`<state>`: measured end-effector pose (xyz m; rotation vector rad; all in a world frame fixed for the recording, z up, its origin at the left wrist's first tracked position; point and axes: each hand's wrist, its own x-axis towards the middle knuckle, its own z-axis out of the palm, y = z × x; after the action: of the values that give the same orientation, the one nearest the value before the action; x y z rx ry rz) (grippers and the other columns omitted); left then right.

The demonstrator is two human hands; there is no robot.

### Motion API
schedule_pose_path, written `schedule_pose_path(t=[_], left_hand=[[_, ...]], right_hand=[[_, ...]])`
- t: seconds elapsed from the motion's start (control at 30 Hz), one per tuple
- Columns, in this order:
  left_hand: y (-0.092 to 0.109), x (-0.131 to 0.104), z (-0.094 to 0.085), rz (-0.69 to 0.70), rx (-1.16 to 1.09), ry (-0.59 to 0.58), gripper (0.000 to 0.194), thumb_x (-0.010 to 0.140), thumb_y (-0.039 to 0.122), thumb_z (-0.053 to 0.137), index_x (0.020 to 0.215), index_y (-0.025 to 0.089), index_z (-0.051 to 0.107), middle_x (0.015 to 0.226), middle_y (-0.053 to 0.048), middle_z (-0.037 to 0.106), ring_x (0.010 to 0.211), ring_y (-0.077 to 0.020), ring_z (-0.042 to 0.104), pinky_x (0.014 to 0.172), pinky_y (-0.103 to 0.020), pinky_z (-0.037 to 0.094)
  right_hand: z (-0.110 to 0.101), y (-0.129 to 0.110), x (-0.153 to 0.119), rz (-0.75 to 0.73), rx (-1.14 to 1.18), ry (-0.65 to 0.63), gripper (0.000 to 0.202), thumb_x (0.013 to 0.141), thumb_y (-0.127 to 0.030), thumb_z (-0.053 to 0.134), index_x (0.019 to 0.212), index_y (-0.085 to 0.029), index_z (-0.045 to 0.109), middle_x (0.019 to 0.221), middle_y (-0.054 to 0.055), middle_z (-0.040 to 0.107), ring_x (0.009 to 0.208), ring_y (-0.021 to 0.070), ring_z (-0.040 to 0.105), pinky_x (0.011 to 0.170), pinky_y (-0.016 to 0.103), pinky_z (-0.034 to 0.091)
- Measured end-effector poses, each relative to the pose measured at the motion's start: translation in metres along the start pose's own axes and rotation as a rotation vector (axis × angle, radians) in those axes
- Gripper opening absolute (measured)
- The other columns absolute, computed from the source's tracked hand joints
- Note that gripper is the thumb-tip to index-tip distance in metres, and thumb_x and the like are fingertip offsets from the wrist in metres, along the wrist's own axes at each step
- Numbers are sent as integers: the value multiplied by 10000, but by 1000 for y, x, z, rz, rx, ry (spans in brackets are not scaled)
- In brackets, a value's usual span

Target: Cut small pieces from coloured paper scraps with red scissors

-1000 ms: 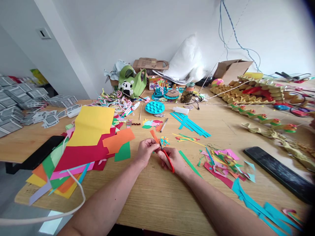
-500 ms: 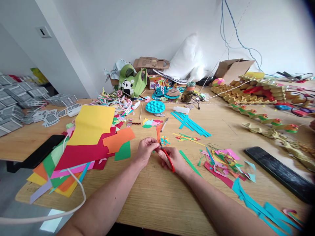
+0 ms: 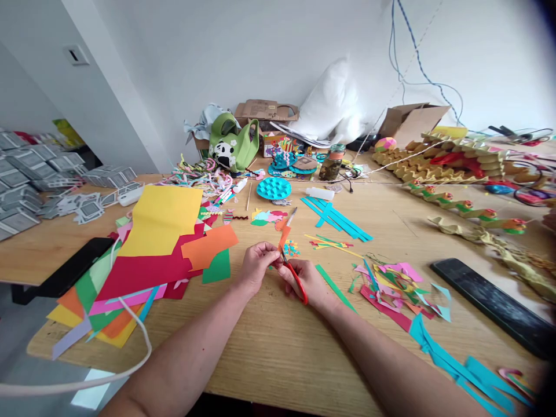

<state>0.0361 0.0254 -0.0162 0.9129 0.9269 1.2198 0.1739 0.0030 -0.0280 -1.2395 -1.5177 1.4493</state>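
Wooden table: surface of bare wood between the forearms, its near edge below them; the likeliest room for the elbows.
Coloured sheets: pile on the left, yellow sheet uppermost; the left forearm is best kept off its corners and off the white cable.
Dark phone: flat at the right, beyond the right forearm; a wide elbow swing could nudge it.
Paper scraps: loose heap between right hand and phone; a sideways sweep might scatter it.
Left hand: thumb and fingertips pinching the orange paper near its lower end; judged best held lightly, clear of the blade line.
Right hand: fingers closed around the red-handled scissors; blade opening too small to tell.
Green strip: lies just beside the right hand.
Orange paper: narrow piece, upright from the pinch, at the blades; short, careful snips while turning the paper should suit it.
Pen: just beyond the paper's top.
Tiny snippets: small cluster just beyond the right hand, easily brushed.
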Motion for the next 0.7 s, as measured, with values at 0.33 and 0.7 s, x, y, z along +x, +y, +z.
schedule_pose_path(t=[0.33,0.7], left_hand=[[-1,0,0,-10,4,9,101,590,218,675,628,144,617,560,-1,633,533,-110,560,568,-241,440],[0,-1,0,-32,8,-9,133,594,242,701,627,141,620,566,-3,627,536,-108,550,568,-239,428]], right_hand=[[0,-1,-2,-2,-15,0,542,666,-698,638,599,-193,453,430,-28,512,347,102,478,352,198,307],[1,2,0,-8,-15,9,531,684,-687,632,607,-185,476,429,-26,513,351,106,483,357,201,320]])
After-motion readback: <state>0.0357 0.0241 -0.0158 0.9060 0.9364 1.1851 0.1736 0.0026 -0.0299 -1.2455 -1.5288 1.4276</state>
